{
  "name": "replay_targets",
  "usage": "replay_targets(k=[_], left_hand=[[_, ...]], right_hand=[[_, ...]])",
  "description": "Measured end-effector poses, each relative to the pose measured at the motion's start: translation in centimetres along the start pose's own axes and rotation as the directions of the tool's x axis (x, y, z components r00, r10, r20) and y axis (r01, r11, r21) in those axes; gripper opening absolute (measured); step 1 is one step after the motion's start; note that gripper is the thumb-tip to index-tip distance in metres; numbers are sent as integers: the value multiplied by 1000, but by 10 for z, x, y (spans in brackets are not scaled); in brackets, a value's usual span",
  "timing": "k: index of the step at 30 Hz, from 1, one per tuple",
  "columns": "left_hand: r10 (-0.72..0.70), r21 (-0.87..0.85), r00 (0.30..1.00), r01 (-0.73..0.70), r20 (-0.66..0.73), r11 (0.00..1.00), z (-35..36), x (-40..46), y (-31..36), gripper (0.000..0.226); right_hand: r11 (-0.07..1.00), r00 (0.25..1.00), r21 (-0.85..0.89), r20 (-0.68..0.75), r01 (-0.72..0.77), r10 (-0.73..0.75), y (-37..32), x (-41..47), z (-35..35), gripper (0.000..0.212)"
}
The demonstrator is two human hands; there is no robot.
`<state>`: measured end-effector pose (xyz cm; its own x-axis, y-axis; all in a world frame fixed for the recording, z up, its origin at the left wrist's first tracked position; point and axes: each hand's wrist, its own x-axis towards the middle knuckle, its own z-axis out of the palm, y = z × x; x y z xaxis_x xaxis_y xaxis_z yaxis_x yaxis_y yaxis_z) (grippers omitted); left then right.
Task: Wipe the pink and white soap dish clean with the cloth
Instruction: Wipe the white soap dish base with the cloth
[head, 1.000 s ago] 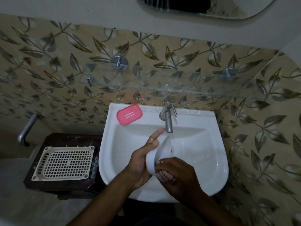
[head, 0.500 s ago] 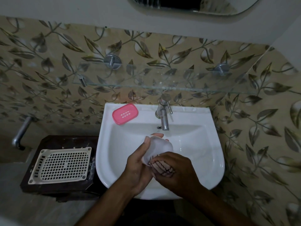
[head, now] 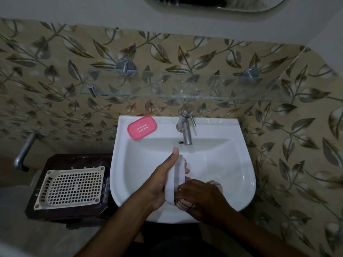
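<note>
Over the sink (head: pixel 241 182), our left hand (head: pixel 157 184) grips the white soap dish half (head: pixel 175 179) on edge. Our right hand (head: pixel 202 197), touching it, clutches the cloth (head: pixel 183 202). The pink half (head: pixel 142 127) lies apart on the rim.

A white wall-mounted sink (head: pixel 239 151) is carrying a pink slotted soap dish tray (head: pixel 142 128) on its back left rim, beside a chrome tap (head: pixel 186 129). Left of the sink, a dark wooden stand (head: pixel 61 160) is bearing a cream plastic grid basket (head: pixel 71 186).
</note>
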<state>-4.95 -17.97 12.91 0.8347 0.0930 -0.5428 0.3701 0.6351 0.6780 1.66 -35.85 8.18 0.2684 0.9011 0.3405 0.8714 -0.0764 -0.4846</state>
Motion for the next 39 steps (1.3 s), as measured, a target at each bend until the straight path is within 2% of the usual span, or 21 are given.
replay_targets(k=[1,3,6,8,10,12,14,16,18,20,22,23,26,27,29,31,34,36,39], left_hand=[[-8,-5,1000,8,-19,1000,1,1,-1,74],[139,-39,989,-141,-41,989,-2,4,-10,79],[307,-115,949,-297,74,948,-1,6,-42,80],[245,-185,968,-233,46,955,4,4,-48,64],[129,-227,990,-114,51,967,-2,7,-44,57],[-8,-127,995,21,97,992,-11,12,-36,57],[-79,-58,990,86,117,995,-15,12,-28,58],[-27,-99,993,39,119,994,-18,10,-26,59],[112,-130,983,-94,145,987,-20,8,-34,73],[208,-143,967,-187,148,972,-20,7,-49,88],[227,-140,968,-211,111,967,-12,3,-53,85],[229,-123,970,-218,81,968,-10,2,-50,81],[171,-193,984,-158,53,968,-25,1,-41,82],[150,-206,988,-137,48,969,-31,-1,-39,83],[98,-182,995,-93,17,979,-37,-5,-36,82],[40,-240,999,-41,-8,970,-38,-4,-40,78],[-36,-391,998,12,-53,920,-33,-4,-46,78],[-61,-424,998,43,-28,904,-30,-3,-54,83],[-48,-414,999,51,17,909,-24,-4,-65,79]], right_hand=[[1000,1000,-6,-31,2,-2,3,2,-1,13],[995,987,23,-125,-96,99,4,4,-1,15],[968,959,161,-178,-192,220,-4,2,13,34],[972,966,151,-159,-183,206,-8,-1,20,36],[988,982,55,-118,-144,150,-5,-6,19,32],[996,994,-31,-71,-87,85,3,-9,15,30],[998,995,-32,-86,-62,59,8,-9,12,25],[997,985,32,-151,-76,80,5,-6,10,22],[984,969,142,-207,-109,138,-4,-1,9,25],[949,959,279,-194,-148,207,-14,4,14,28],[919,954,344,-155,-191,257,-24,8,19,29],[930,960,310,-134,-195,246,-26,8,20,28],[984,986,71,-4,-163,164,-12,-2,17,31],[982,982,34,33,-187,186,-5,-6,15,34],[954,958,96,69,-283,277,-1,-9,9,34],[899,935,262,45,-351,351,-11,-6,3,32],[705,875,570,53,-422,482,-34,3,-5,30],[688,854,573,41,-446,519,-39,11,-7,19],[771,826,391,-44,-502,561,-41,24,1,18]])
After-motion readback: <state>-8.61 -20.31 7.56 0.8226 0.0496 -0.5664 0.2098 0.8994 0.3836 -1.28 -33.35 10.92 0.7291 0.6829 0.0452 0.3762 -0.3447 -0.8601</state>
